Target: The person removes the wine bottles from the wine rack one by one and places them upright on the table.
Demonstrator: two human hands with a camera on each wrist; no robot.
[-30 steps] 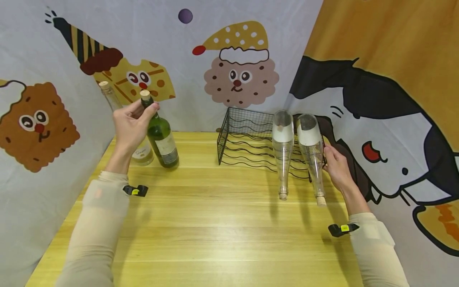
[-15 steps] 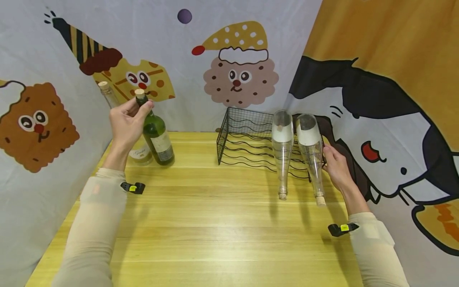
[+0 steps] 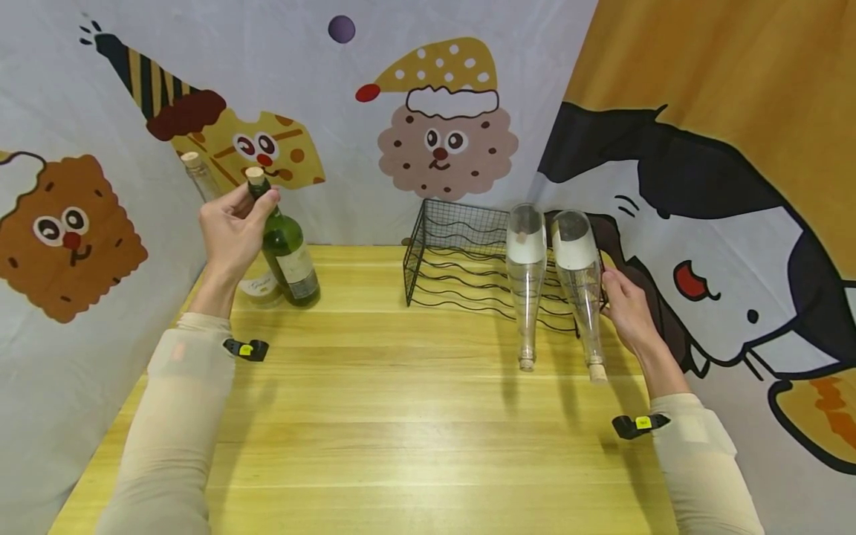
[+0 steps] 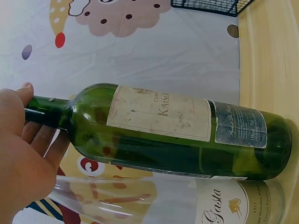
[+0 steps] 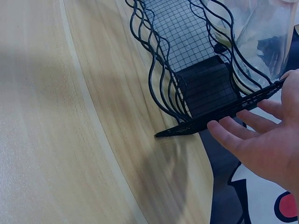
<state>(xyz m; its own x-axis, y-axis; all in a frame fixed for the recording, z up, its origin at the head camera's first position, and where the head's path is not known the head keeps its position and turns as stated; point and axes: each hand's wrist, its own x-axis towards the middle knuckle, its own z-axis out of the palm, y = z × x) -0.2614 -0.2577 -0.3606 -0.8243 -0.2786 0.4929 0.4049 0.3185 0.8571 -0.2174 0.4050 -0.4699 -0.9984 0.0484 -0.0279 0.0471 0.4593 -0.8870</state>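
My left hand (image 3: 234, 234) grips the neck of a green wine bottle (image 3: 290, 256), which has a cork in its top and a pale and dark label. Right beside it, partly behind my hand, stands a clear wine bottle (image 4: 219, 205), corked too. At the right, the fingers of my right hand (image 5: 261, 144) lie fairly straight against the outer side of a black wire wine rack (image 3: 455, 279), with the thumb near its edge. Two clear corked bottles lie on the rack's right part, a left one (image 3: 526, 275) and a right one (image 3: 579, 275), necks toward me.
The rack stands at the back of a wooden table (image 3: 401, 431), close to a cloth backdrop (image 3: 281, 52) printed with cartoon figures. More cloth hangs at the left and right sides. The rack's left part shows wavy bare wires.
My left hand has shifted the green wine bottle slightly left and back, nearer the standing clear bottle. My right hand and the rack have stayed in place.
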